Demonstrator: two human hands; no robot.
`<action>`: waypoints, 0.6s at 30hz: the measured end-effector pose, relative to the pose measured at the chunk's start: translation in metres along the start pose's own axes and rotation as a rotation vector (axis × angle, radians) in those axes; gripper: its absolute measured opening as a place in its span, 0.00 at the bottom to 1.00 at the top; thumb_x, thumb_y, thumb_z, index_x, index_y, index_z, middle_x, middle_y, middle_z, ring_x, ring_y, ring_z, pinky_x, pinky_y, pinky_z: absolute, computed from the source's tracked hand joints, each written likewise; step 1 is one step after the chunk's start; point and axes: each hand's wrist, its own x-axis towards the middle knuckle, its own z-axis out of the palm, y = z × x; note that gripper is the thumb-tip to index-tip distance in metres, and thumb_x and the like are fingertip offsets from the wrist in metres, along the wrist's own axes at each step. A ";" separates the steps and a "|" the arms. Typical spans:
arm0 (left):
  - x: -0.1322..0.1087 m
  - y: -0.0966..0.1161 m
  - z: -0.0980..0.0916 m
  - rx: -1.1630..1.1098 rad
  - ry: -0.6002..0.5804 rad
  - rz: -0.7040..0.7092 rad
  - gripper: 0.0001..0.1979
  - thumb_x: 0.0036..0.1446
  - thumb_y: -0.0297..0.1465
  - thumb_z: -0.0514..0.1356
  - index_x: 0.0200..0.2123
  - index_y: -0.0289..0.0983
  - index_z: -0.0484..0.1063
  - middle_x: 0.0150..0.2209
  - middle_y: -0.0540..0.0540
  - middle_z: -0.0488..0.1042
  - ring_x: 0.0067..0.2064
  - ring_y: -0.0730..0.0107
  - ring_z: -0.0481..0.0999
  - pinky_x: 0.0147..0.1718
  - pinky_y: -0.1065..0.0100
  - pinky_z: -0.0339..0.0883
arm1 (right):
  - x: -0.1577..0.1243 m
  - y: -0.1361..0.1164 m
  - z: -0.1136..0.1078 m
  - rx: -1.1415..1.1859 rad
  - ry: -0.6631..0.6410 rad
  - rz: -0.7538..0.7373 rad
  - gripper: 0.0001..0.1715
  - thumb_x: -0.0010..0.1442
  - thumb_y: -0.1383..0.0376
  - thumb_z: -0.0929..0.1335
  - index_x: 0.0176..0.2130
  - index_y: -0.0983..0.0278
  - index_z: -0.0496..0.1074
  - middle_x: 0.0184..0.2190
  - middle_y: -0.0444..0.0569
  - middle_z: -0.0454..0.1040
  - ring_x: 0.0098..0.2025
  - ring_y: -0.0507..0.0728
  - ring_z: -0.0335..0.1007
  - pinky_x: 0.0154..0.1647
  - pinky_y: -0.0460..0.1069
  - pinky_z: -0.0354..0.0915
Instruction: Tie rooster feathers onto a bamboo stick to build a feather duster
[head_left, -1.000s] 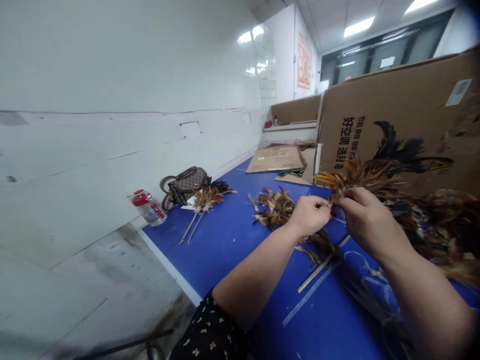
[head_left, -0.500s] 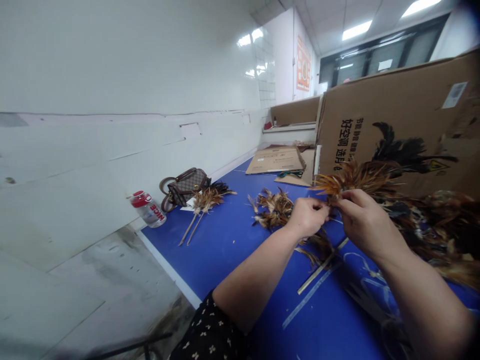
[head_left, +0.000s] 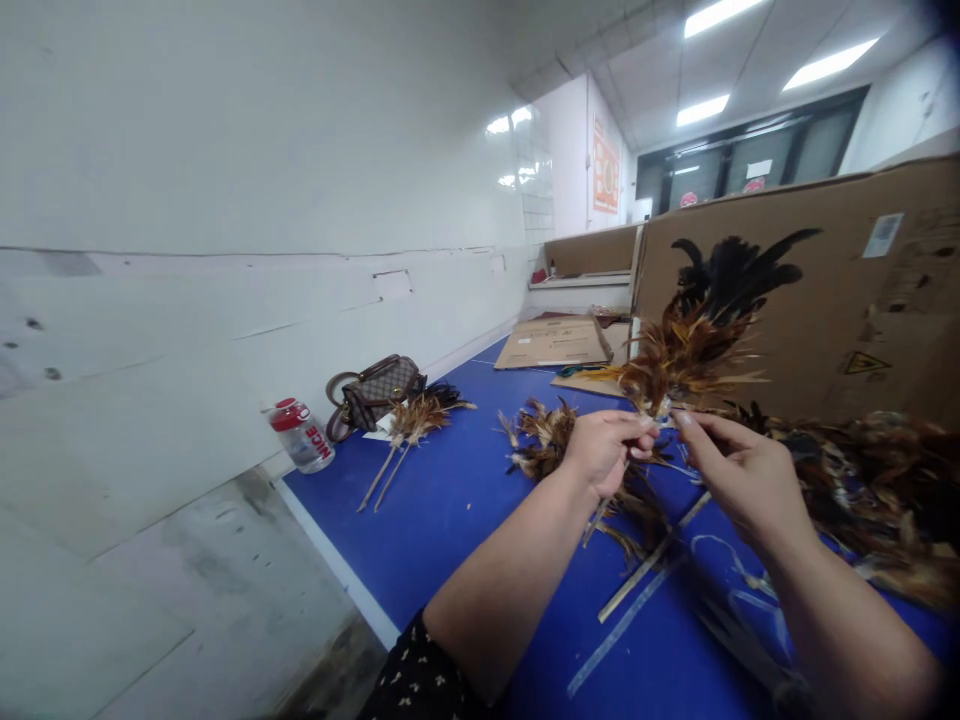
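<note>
My left hand [head_left: 609, 448] grips the base of a feather bundle [head_left: 694, 330] of brown and black feathers, which stands upright above the blue table [head_left: 465, 500]. A thin stick runs down from under that hand. My right hand [head_left: 739, 470] pinches the same base from the right with thumb and forefinger. Both hands meet just under the feathers.
A pile of loose brown feathers [head_left: 541, 432] lies behind my left hand, and a bigger heap [head_left: 877, 490] to the right. Two finished feather sticks [head_left: 405, 430], a patterned handbag [head_left: 375, 388] and a bottle [head_left: 304, 438] sit by the wall. A large cardboard box [head_left: 817, 290] stands behind. Strips lie on the table.
The feather bundle has swung from lying sideways to standing upright. Both hands stayed joined at its base, and the view tilted up a little.
</note>
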 end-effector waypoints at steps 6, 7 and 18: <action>-0.001 -0.020 0.009 0.116 0.016 0.008 0.14 0.38 0.33 0.76 0.23 0.32 0.76 0.20 0.47 0.71 0.24 0.75 0.68 0.26 0.68 0.53 | 0.001 -0.005 -0.001 0.131 -0.093 0.174 0.29 0.51 0.41 0.81 0.32 0.64 0.82 0.25 0.47 0.78 0.24 0.53 0.67 0.23 0.47 0.62; -0.001 -0.023 0.009 0.149 0.013 0.020 0.12 0.40 0.32 0.74 0.23 0.32 0.77 0.21 0.47 0.71 0.24 0.75 0.67 0.26 0.68 0.53 | 0.001 -0.006 -0.002 0.105 -0.100 0.188 0.30 0.50 0.41 0.82 0.29 0.63 0.79 0.23 0.45 0.74 0.23 0.51 0.64 0.21 0.46 0.58; -0.006 -0.038 0.010 0.350 0.034 0.070 0.15 0.52 0.38 0.74 0.29 0.31 0.80 0.21 0.49 0.73 0.23 0.77 0.67 0.26 0.71 0.58 | 0.002 0.005 0.000 -0.083 -0.028 0.237 0.32 0.58 0.39 0.76 0.21 0.59 0.68 0.13 0.47 0.69 0.16 0.54 0.61 0.15 0.48 0.55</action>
